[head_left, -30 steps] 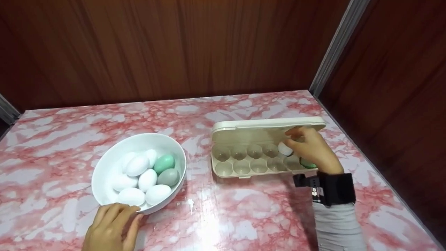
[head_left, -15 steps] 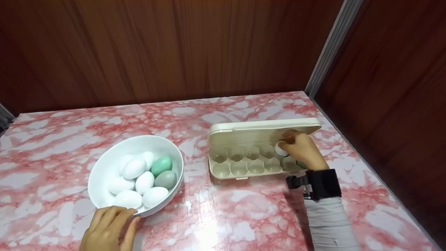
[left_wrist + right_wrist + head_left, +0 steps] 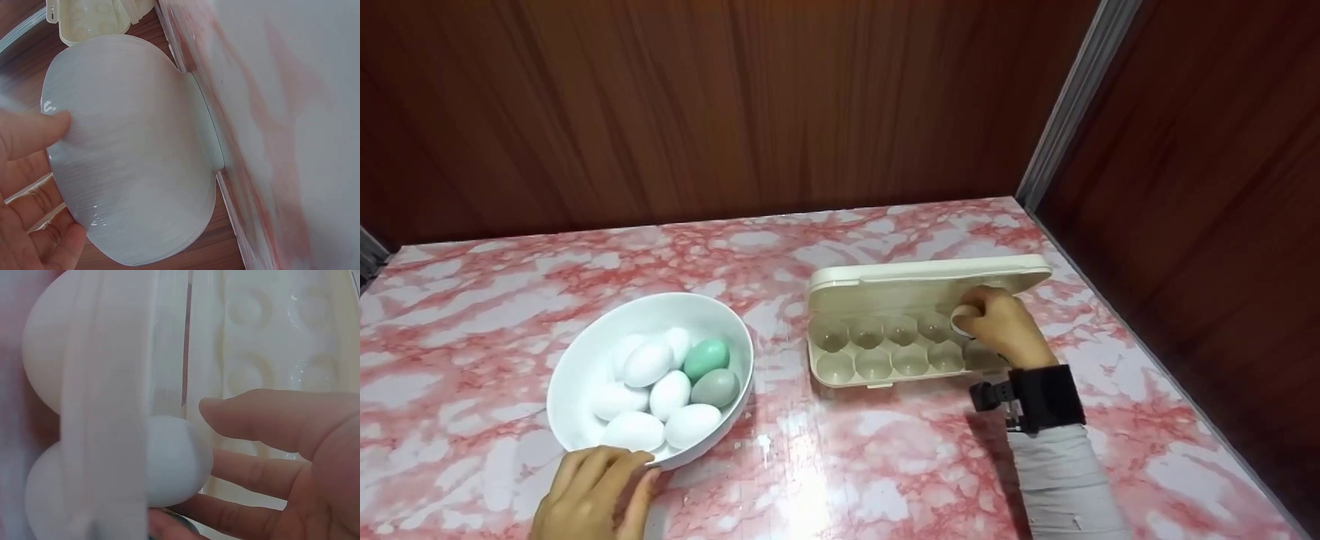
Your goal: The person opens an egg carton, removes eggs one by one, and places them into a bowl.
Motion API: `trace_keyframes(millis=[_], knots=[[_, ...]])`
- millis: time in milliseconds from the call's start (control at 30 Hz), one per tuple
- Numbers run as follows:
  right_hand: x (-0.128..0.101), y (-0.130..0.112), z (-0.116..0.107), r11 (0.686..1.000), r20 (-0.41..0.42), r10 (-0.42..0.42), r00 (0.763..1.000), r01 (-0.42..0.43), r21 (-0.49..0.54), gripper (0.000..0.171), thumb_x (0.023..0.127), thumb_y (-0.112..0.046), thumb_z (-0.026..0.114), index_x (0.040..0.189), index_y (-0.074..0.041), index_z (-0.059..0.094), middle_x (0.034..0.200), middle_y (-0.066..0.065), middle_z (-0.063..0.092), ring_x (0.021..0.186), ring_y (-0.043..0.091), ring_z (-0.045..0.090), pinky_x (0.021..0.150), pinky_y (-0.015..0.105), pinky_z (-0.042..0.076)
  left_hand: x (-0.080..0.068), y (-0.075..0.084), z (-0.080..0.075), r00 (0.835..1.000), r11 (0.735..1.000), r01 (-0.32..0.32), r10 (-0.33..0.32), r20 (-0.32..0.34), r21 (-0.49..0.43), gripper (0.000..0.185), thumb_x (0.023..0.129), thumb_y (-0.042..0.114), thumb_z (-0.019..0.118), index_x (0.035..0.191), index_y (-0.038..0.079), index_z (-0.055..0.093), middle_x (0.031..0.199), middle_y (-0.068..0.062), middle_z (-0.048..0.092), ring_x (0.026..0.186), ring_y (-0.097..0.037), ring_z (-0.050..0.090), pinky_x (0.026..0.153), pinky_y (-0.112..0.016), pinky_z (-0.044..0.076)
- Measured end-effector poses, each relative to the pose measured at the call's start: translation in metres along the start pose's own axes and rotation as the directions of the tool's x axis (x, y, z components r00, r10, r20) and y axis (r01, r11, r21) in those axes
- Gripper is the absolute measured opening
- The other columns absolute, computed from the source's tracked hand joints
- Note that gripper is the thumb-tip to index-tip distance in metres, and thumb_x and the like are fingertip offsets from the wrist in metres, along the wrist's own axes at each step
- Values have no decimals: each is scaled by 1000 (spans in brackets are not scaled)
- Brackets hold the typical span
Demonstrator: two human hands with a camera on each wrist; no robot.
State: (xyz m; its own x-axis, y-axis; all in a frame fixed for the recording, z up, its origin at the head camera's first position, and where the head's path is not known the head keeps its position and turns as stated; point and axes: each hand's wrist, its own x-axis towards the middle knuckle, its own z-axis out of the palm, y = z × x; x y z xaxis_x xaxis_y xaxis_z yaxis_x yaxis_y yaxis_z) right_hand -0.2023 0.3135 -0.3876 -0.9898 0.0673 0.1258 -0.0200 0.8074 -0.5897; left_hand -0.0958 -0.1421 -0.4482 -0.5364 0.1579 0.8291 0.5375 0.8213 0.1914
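My left hand [image 3: 589, 495] pinches the near rim of a white bowl [image 3: 574, 375], fingers over the edge and thumb outside. In the left wrist view, the thumb lies against the bowl's pale outer wall [image 3: 129, 152]. Inside the bowl lie several white eggs [image 3: 649, 364], a green egg [image 3: 706, 358] and a grey-green egg [image 3: 715, 388]. My right hand [image 3: 1011, 330] is at the right end of a cream egg carton [image 3: 847, 381], its fingers curled round a white egg [image 3: 174, 461] at a back-row cup. The thumb tip shows right at that egg's edge.
The carton's lid [image 3: 930, 270] stands raised at the back, above the right hand. Bare cups [image 3: 874, 364] fill the carton's left part. A pink and white marbled table [image 3: 885, 465] meets brown wood panels [image 3: 720, 112] at back and right.
My right hand has moved slightly left and lower with the white egg at the carton cup. It now covers the green egg at the front right. The left hand stays at the bowl.
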Motion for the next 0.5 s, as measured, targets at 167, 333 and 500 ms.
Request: trace_keyframes(millis=[167,333,500], knots=[[0,0,2,1000,-14,-3,1000,2,-27,18,80,-9,67,96,-1,68,85,11,64,82,28,57,75,35,42,0,0,-1,1000,1000,2,-2,11,-2,63,103,53,40,75,7,73,75,-5,64,76,-22,55,54,-27,48],[0,1,3,999,-26,17,1000,-18,-35,26,78,-8,68,102,0,67,96,17,67,89,32,59,82,41,45,0,1,-1,1000,1000,19,-19,20,4,65,103,53,39,74,6,73,75,-5,64,76,-22,55,54,-27,48],[-1,1,5,999,-50,4,999,-6,-41,27,75,-5,67,102,0,66,97,18,68,89,33,60,83,44,46,0,0,-1,1000,1000,13,-13,8,8,64,103,53,39,75,7,73,75,-5,64,76,-22,55,55,-28,48]])
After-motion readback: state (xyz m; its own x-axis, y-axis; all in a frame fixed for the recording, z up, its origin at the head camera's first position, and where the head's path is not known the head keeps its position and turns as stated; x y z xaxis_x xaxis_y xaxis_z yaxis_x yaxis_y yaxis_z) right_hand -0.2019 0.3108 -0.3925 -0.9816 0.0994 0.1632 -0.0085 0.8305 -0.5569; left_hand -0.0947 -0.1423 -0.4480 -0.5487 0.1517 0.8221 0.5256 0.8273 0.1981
